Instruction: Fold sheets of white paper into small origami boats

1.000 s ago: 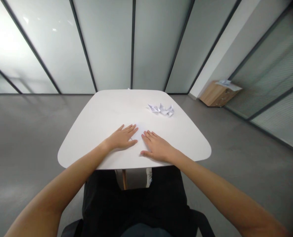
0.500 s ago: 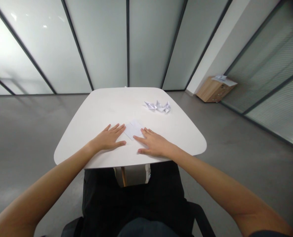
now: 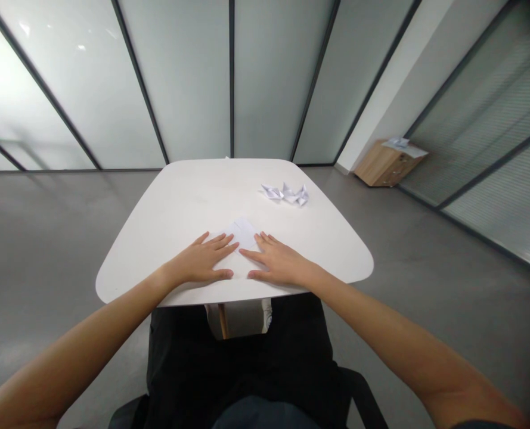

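A flat piece of white paper (image 3: 245,233) lies on the white table (image 3: 193,193), partly covered by my fingers. My left hand (image 3: 204,257) rests palm down on its left side, fingers spread. On its right side my right hand (image 3: 274,259) also lies flat, with the thumb and index finger apart. Both hands are open, and their fingertips are close together but do not touch. How far the paper reaches under the hands is hidden.
Several folded white paper shapes (image 3: 286,194) stand in a row at the table's back right. A wooden cabinet (image 3: 387,164) with papers on top is on the floor by the right wall. Frosted glass panels (image 3: 273,77) rise behind the table.
My left hand has shifted a little to the right and toward me, over more of the paper. My right hand has hardly moved.
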Demonstrator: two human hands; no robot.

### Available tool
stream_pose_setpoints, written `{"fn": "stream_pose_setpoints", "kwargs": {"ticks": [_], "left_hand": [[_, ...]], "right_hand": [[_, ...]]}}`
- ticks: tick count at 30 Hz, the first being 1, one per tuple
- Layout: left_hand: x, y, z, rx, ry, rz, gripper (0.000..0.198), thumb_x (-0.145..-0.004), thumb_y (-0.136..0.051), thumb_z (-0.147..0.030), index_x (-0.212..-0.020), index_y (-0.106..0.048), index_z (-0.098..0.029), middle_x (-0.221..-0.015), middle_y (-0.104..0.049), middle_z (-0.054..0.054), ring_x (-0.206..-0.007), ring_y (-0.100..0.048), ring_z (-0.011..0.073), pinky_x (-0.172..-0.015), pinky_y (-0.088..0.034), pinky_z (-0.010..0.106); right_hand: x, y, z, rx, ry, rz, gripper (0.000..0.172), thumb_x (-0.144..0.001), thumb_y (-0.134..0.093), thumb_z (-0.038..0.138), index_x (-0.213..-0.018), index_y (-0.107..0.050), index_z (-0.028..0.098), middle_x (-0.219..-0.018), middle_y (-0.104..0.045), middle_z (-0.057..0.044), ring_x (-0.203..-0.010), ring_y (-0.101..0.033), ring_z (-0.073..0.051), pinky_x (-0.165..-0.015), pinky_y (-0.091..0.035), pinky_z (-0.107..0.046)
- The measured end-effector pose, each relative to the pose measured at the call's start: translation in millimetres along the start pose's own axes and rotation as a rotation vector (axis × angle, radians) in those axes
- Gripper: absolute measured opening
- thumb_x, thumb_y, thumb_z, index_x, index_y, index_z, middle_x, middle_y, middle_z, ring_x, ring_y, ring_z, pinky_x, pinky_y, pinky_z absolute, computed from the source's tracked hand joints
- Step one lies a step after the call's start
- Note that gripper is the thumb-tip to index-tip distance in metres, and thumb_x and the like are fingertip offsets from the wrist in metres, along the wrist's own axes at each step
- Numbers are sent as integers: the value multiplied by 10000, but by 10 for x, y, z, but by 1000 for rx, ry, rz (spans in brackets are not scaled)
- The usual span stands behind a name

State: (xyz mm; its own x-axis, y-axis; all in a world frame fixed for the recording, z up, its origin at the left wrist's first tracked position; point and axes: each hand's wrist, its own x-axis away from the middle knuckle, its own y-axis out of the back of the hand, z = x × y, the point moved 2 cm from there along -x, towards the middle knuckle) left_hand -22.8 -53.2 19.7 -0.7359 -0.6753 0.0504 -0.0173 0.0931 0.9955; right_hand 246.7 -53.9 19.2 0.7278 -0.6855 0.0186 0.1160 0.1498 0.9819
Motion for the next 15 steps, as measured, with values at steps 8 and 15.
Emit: {"fn": "stream_pose_setpoints", "kwargs": {"ticks": [8, 15], "left_hand": [[0, 33, 20, 13, -11, -7, 796, -1003, -382, -782, -1691, -223, -415, -1768, -162, 66, -1619, -239, 354, -1293, -87, 629], [15, 13, 19, 14, -5, -13, 760, -1013, -365, -771, -1683, -238, -437, -1773, -141, 60, -1626, -207, 366, -1282, -32, 665]], "right_hand": [[-2, -16, -23, -17, -8, 0, 843, -960, -443, 816, -1666, -342, 367, -1772, -179, -90, -1617, -189, -444, -1296, -199, -629], [0, -26, -27, -33, -1, 1, 788, -982, -437, 787, -1656, -353, 389, -1780, -157, -77, -1626, -143, -445, -1294, -180, -648]]}}
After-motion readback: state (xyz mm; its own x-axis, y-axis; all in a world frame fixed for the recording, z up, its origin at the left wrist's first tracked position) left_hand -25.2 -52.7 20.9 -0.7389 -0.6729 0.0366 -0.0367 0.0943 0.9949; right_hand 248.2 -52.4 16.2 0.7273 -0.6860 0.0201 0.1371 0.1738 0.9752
